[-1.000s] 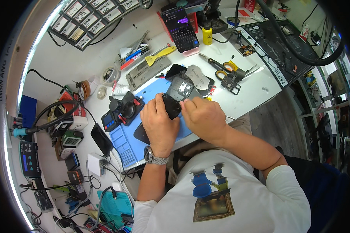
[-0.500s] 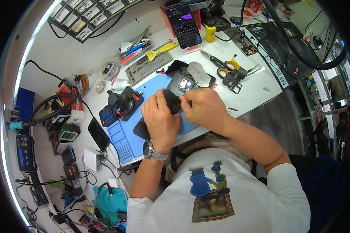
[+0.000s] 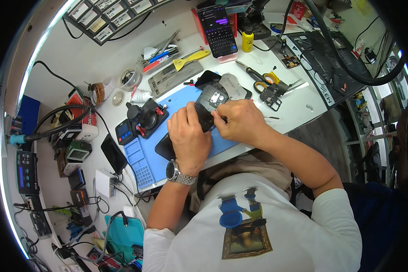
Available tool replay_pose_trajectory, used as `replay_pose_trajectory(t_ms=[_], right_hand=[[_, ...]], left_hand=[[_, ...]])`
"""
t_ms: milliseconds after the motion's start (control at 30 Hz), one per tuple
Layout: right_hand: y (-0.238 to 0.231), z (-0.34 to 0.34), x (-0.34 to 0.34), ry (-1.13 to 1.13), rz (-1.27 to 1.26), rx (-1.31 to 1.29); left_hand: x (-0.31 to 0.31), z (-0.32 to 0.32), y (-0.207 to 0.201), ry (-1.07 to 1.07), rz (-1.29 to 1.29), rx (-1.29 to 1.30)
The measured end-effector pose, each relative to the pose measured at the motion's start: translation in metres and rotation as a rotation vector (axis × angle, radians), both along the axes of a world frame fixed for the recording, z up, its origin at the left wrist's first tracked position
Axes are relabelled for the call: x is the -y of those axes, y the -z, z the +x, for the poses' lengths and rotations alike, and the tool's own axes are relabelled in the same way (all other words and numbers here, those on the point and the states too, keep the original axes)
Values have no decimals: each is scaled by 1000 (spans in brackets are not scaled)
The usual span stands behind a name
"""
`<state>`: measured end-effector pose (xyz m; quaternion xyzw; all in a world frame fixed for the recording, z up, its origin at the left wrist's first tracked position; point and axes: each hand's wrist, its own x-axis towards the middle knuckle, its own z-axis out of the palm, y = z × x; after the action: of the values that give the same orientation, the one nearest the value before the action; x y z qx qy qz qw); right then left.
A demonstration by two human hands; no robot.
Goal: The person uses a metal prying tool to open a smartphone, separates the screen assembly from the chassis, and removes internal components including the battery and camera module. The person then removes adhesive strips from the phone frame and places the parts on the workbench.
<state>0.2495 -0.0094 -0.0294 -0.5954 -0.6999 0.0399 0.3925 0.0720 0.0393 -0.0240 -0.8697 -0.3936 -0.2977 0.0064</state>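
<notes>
My left hand (image 3: 189, 138) wraps over a dark smartphone (image 3: 204, 116), fingers curled around it, above the blue repair mat (image 3: 184, 96). The phone's black lower end sticks out on the left of that hand. At the phone's upper right edge my right hand (image 3: 239, 120) is closed in a pinch. Whatever sits between its fingertips is hidden. Just beyond the hands lies an opened phone body (image 3: 211, 97) with bare inner parts, beside a silver-grey plate (image 3: 232, 86) and a black phone (image 3: 207, 79).
A black clamp holder (image 3: 148, 120) stands left of the hands. Scissors (image 3: 259, 86) and a small phone frame (image 3: 270, 98) lie to the right. Farther back are a yellow spudger (image 3: 190, 60), a yellow bottle (image 3: 247, 41) and a propped-up lit phone (image 3: 217, 34). A thick black cable arches overhead at right.
The whole view has shifted slightly. Both hands keep nearly the same grip and place at the phone.
</notes>
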Motion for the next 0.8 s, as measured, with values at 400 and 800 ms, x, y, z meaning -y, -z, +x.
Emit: replay_pose_trajectory(t_ms=[400,800], right_hand=[[7,7,-7,-44,-64,-127],[10,-10,-2,49,76,61]], left_hand=[[-2,-4,1,14,-24,21],[-3,-6,1,53,-27,44]])
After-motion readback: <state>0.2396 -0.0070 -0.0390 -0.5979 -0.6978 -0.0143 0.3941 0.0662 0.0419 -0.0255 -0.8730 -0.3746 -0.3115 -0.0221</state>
